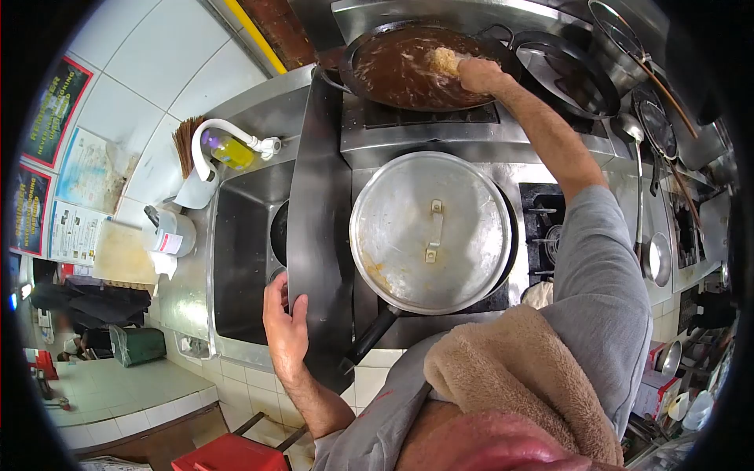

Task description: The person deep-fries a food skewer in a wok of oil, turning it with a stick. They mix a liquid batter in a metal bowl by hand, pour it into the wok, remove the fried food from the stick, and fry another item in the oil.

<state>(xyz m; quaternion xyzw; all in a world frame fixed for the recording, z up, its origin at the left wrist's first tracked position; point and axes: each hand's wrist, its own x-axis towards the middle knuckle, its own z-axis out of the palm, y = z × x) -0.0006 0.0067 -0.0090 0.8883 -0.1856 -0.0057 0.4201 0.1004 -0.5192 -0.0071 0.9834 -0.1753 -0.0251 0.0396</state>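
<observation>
My right hand (481,76) is closed on a tan, bristly scrubber (444,61) over the large wok (345,63), which holds brown liquid with streaks of foam. Whether it is a brush or a pad I cannot tell. Down at the left, my left hand (287,334) rests by the near end of an upright metal panel (318,204), fingers on the sink side and thumb apart from them. In front of my body sits a broad pan with a round metal lid (393,212); its black handle (373,337) points toward me.
Left of the panel is a steel sink (251,196) with a white tap (206,157) and a bottle of yellow-green liquid (230,151). A second black wok (581,82) stands right of the first. A ladle (638,180) lies on the right; a red seat (228,454) is at lower left.
</observation>
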